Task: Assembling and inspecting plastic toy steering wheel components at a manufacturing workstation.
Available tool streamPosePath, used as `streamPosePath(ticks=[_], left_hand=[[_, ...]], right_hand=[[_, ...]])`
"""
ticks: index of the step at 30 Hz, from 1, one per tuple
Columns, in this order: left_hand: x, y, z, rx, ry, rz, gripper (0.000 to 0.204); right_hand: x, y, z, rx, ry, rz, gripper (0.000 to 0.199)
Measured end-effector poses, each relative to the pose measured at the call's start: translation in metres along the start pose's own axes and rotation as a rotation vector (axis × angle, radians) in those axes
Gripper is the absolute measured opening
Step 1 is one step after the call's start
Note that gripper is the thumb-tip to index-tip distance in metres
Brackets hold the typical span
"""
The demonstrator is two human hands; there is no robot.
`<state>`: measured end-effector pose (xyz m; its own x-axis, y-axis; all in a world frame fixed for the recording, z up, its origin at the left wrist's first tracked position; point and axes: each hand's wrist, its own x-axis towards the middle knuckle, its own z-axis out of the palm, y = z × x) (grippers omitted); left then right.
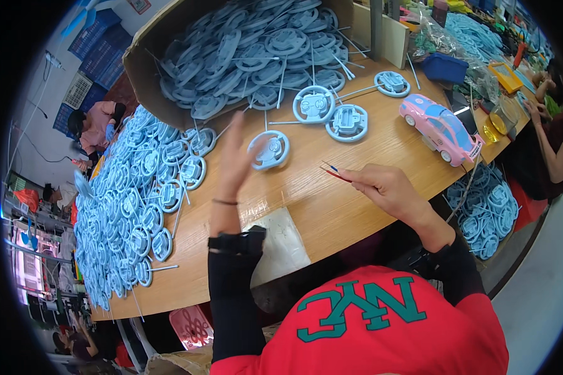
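Observation:
My right hand (385,189) is closed in a pinch on two thin wires (336,173), one red and one blue, whose bare-looking tips point left over the table. My left hand (233,159) is raised and smeared by motion, its fingers stretched upward with nothing visible in them. Just beside it lies a light blue toy steering wheel (271,150), partly covered by the thumb side. Farther back, two more steering wheels lie close together: one face up (314,104), the other with its hollow back showing (346,123). Another steering wheel (392,84) rests to their right.
A tipped cardboard box (145,62) full of steering wheels stands at the back. Many more are heaped along the left (125,206). A pink toy car (441,128) sits at the right. A clear plastic bag (275,240) lies near the front edge. Other people work on both sides.

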<state>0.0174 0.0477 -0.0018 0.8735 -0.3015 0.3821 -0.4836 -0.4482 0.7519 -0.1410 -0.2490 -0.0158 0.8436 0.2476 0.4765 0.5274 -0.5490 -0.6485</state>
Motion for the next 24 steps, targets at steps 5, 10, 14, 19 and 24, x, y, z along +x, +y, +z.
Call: streamPosePath(ticks=[5,10,14,19,24], left_hand=[[-0.018,-0.014,0.062,0.800,-0.138,0.088,0.078],[-0.028,-0.025,0.021,0.785,-0.121,0.011,0.035],[-0.036,0.053,-0.017,0.505,0.069,-0.034,0.022],[-0.048,0.071,0.012,-0.487,0.359,-0.032,0.023],[-0.065,0.065,0.068,-1.024,0.073,-0.335,0.028]], right_hand=[[-0.001,-0.001,-0.004,-0.023,-0.023,0.012,0.030],[-0.004,0.006,-0.003,-0.028,-0.030,0.025,0.030],[-0.004,0.005,-0.005,-0.003,-0.041,0.026,0.033],[0.005,-0.013,0.000,-0.018,-0.015,-0.071,0.039],[0.008,-0.016,0.002,-0.267,-0.022,-0.071,0.040]])
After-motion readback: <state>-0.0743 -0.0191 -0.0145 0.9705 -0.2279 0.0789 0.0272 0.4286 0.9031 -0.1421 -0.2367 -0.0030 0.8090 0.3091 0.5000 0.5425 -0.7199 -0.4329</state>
